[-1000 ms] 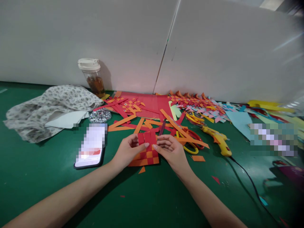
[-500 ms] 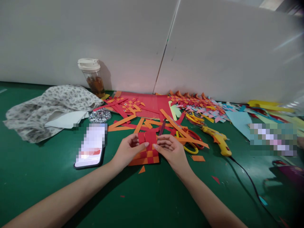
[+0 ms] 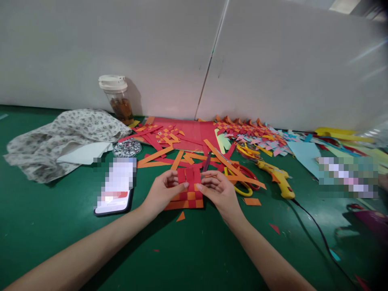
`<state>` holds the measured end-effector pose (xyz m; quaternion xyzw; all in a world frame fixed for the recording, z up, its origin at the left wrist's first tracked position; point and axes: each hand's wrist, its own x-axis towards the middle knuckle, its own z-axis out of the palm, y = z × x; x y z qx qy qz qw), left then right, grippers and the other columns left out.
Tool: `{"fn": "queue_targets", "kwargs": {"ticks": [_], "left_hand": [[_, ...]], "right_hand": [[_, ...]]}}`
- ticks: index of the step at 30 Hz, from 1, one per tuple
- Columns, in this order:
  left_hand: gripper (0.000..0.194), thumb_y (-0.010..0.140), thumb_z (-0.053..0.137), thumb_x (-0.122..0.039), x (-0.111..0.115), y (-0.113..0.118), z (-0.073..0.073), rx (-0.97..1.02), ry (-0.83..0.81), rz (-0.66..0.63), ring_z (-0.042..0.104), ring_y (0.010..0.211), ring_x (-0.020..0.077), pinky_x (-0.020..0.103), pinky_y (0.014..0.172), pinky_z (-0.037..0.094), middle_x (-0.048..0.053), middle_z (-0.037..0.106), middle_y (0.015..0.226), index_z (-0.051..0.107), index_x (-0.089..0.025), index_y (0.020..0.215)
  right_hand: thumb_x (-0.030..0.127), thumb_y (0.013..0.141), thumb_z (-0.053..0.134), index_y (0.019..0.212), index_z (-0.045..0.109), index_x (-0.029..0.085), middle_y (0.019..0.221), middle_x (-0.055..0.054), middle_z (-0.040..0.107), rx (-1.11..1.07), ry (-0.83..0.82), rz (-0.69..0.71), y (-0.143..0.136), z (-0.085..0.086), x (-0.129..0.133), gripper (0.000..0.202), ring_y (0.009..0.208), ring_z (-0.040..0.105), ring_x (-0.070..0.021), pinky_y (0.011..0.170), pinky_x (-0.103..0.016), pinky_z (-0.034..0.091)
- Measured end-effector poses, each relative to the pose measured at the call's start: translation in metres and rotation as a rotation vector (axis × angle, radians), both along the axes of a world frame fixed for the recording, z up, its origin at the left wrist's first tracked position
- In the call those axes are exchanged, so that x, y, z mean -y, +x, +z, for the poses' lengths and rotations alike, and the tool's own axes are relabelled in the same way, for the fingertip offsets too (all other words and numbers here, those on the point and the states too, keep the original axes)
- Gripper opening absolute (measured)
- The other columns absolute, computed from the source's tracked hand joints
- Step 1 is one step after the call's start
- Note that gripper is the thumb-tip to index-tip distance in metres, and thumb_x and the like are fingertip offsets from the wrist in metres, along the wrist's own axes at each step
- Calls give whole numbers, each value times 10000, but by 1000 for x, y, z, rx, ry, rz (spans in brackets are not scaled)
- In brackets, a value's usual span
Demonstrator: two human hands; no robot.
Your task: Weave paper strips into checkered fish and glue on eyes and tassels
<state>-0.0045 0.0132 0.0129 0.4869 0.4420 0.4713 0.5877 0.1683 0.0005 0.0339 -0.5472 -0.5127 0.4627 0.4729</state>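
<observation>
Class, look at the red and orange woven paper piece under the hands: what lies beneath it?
The woven paper piece lies flat on the green table. The left hand and right hand cover its side edges; whatever is directly beneath the weave cannot be seen.

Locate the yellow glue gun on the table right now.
In the head view, the yellow glue gun lies on the green table, right of the right hand, just beyond the scissors.

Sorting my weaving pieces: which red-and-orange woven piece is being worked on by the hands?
The woven mat nearest the camera, pinched between the left hand and right hand; the other woven pieces lie untouched by the wall.
</observation>
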Motion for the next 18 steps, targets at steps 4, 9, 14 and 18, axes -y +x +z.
{"fn": "queue_targets", "kwargs": {"ticks": [4,9,14,18], "left_hand": [[258,659,755,-278,1,0,3,7,-18,-40,649,750,157,294,741,511,42,702,831,627,-166,853],[248,635,771,-253,4,1,8,16,-53,-79,636,724,143,272,725,500,14,686,773,630,-173,824],[192,677,737,-277,3,1,7,-15,-17,-10,616,754,135,262,759,476,1,656,775,628,-178,801],[186,699,720,-317,3,-1,5,-51,-9,23,599,746,131,261,755,463,-9,629,757,613,-178,760]], "right_hand": [[371,608,779,973,544,228,806,-14,671,-29,-26,54,-2,0,1,457,742,658,-179,635,-291,522],[374,618,782,994,511,227,843,-35,722,-29,-50,65,-3,-1,1,486,778,691,-204,694,-322,540],[374,612,783,987,504,222,802,-36,730,-44,-35,22,-2,-1,0,491,763,700,-212,699,-330,545],[380,600,791,988,504,218,789,-29,731,-58,-40,14,-2,-1,0,509,757,703,-213,688,-325,545]]}}
